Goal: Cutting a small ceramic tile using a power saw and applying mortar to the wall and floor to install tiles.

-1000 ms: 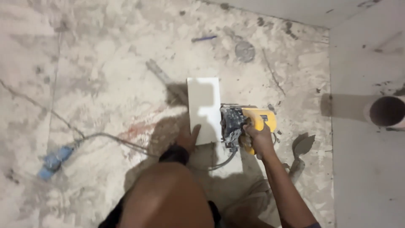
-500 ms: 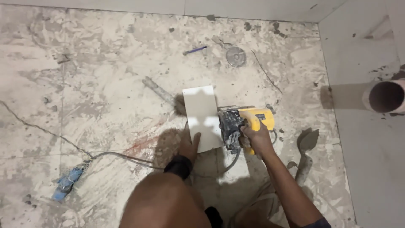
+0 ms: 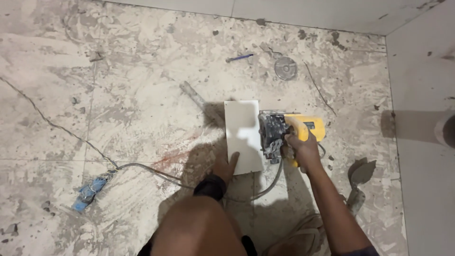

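A white rectangular tile [image 3: 242, 132] lies flat on the dusty floor. My left hand [image 3: 225, 166] presses on its near left corner, fingers spread, a black band at the wrist. My right hand [image 3: 299, 148] grips the handle of a yellow power cutter [image 3: 289, 132] whose dusty grey blade guard sits against the tile's right edge. The cutter's grey cable [image 3: 156, 169] loops under my arms and runs off to the left. My bent knee fills the lower middle of the view.
A blue-taped plug joint [image 3: 90, 189] lies at lower left on the cable. A trowel [image 3: 359, 182] rests right of my arm. A round disc [image 3: 286, 68], a blue pen [image 3: 240, 58] and a grey bar [image 3: 194, 97] lie farther off. A wall with a pipe [image 3: 445, 128] rises on the right.
The view has shifted slightly, bringing the far wall edge into sight. My hands, the tile and the cutter keep the same positions relative to each other.
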